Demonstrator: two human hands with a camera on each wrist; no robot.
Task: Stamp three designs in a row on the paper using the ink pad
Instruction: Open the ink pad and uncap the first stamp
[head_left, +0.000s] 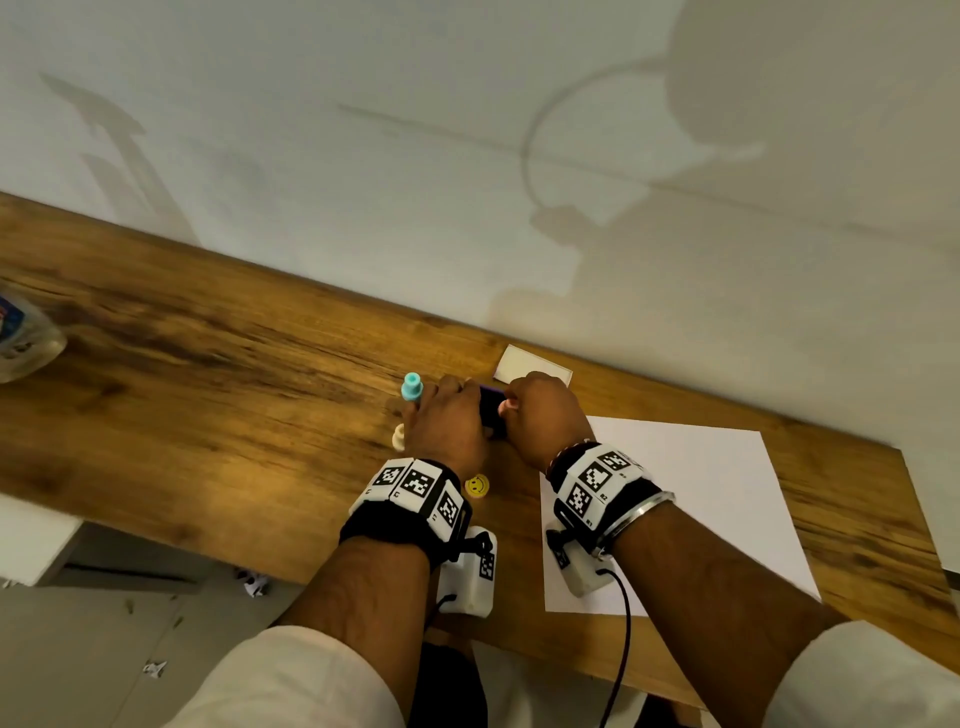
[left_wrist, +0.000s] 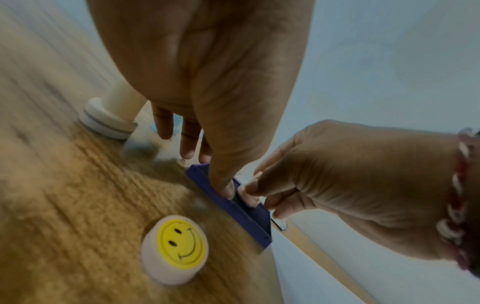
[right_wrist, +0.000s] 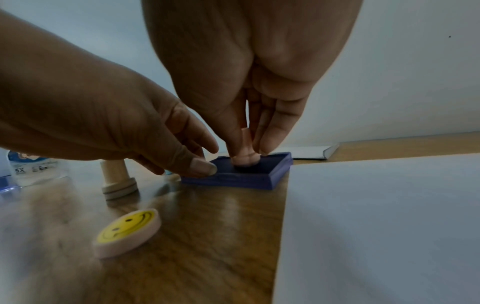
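A blue ink pad (head_left: 491, 410) lies open on the wooden table, just left of the white paper (head_left: 701, 499). My left hand (head_left: 447, 421) holds the ink pad (left_wrist: 249, 218), thumb on its near rim and fingers at its far side. My right hand (head_left: 540, 415) pinches a small pink stamp (right_wrist: 245, 156) upright, its face down on the ink pad's (right_wrist: 241, 176) surface. The same pink stamp (left_wrist: 248, 197) shows between the fingertips in the left wrist view. In the right wrist view the paper (right_wrist: 376, 226) looks blank.
A teal stamp (head_left: 412, 387) and a cream stamp (head_left: 398, 437) stand left of the pad. A yellow smiley stamp (head_left: 477, 486) sits near my left wrist. A white box (head_left: 530, 366) lies by the wall behind the pad. A plastic bottle (head_left: 21, 338) is far left.
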